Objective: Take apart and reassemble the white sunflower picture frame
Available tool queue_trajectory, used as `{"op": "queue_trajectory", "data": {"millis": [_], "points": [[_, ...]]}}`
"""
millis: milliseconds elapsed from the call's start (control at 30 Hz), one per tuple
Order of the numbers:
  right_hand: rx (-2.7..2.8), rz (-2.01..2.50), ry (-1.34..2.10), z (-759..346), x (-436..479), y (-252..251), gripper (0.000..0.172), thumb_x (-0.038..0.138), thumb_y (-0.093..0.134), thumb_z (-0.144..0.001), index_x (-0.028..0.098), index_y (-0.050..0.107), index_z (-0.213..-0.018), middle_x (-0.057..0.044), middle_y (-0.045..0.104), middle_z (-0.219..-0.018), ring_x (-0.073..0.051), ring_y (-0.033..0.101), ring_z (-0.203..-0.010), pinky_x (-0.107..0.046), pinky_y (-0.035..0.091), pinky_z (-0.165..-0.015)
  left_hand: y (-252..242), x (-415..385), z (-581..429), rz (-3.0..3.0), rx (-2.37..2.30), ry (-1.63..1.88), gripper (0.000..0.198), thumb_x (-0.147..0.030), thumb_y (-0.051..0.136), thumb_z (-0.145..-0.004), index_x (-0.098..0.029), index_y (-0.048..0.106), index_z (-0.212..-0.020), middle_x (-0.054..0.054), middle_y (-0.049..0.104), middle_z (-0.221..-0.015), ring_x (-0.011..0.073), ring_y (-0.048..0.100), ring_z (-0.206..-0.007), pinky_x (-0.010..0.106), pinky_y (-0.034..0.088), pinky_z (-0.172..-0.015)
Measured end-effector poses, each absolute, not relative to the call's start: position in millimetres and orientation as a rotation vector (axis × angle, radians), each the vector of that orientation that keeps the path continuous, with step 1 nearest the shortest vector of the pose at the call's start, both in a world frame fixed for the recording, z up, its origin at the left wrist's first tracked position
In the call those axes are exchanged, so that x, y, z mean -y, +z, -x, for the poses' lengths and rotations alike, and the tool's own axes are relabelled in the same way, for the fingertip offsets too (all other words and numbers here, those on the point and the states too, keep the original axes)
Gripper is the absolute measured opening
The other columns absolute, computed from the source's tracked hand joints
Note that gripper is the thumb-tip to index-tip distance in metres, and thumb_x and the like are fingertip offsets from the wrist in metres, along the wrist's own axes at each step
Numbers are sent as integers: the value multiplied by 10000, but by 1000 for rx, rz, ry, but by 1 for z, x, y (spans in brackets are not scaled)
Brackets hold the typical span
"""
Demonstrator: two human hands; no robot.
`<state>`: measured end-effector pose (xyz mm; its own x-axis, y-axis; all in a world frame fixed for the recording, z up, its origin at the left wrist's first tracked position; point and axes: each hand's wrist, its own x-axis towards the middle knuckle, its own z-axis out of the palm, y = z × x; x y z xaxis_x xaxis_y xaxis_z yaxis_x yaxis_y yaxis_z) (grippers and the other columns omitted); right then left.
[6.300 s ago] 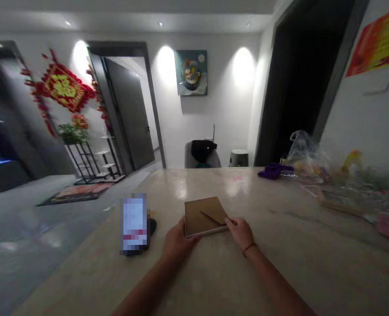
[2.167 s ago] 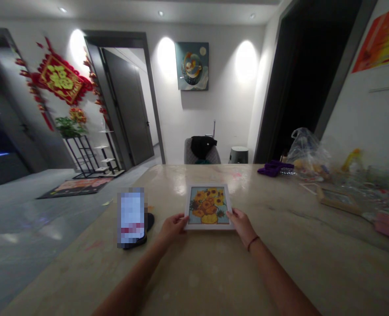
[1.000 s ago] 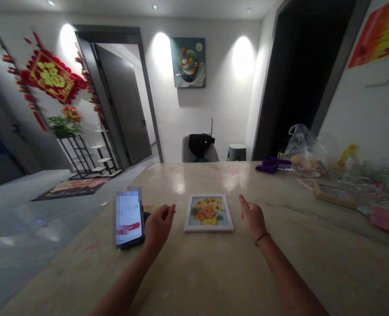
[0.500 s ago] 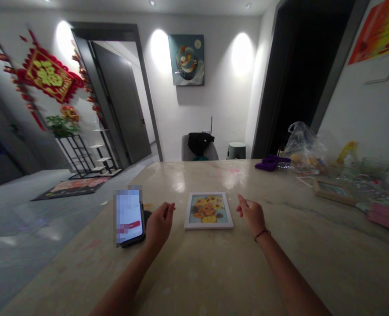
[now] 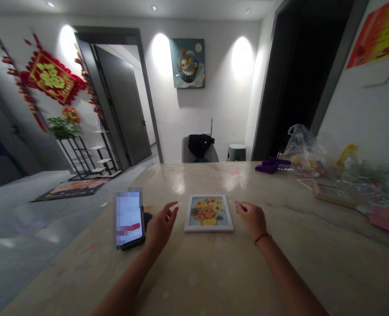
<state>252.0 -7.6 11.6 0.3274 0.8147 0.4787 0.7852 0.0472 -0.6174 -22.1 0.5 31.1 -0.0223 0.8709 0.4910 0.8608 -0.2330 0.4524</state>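
A white picture frame (image 5: 209,228) with a sunflower picture (image 5: 208,210) inside lies flat on the table, between my two hands. Just left of it is my left hand (image 5: 163,224), thumb and forefinger parted, holding nothing and apart from the frame. On the frame's other side, my right hand (image 5: 252,217) has its fingers curled together, and nothing shows in them. A dark bracelet (image 5: 263,238) circles the right wrist. Beyond my left hand, a phone (image 5: 130,219) leans upright with its screen lit and blurred.
The marble-patterned table (image 5: 194,276) bears a purple cloth (image 5: 269,165), a clear plastic bag (image 5: 301,147), a wooden frame (image 5: 334,194) and a pink item (image 5: 387,219) along its right side. Past the far edge stands a grey chair (image 5: 187,151) with a black garment (image 5: 200,144) over it.
My left thumb and forefinger have spread apart. My right fingers have drawn closer together. The picture frame and phone stay in place, while the view has tilted up slightly.
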Motion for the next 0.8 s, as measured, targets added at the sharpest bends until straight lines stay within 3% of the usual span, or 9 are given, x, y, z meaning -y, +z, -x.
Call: {"op": "queue_trajectory", "data": {"millis": [200,500,667,800], "points": [[1515,1678,154,-252,4,9,501,482,351,-797,161,515,-449,7,483,-415,-80,412,-428,-204,257,-469,29,-3,19,-2223,-1904,959,426,-498,346,-802,-185,620,-711,3,611,-600,118,524,-522,212,320,-511],[1655,1716,233,-253,5,6,451,434,350,-809,180,595,-529,-14,574,-503,-107,482,-496,-214,285,-499,28,-2,20,-2281,-1850,852,390,-481,364,-803,-208,641,-787,10,639,-642,136,563,-583,218,327,-537],[1678,1637,293,-254,3,3,382,391,335,-831,201,664,-793,-18,627,-605,-124,533,-545,-215,354,-544,27,-3,21,-2281,-1867,881,389,-497,384,-793,-200,629,-734,-1,621,-616,119,534,-550,207,316,-523],[1670,1709,107,-252,5,5,397,339,262,-871,222,585,-1069,-36,651,-702,-136,558,-585,-227,384,-568,31,-4,21,-2125,-1901,992,509,-555,324,-796,-168,577,-583,-8,553,-506,108,479,-474,202,304,-475]]}}
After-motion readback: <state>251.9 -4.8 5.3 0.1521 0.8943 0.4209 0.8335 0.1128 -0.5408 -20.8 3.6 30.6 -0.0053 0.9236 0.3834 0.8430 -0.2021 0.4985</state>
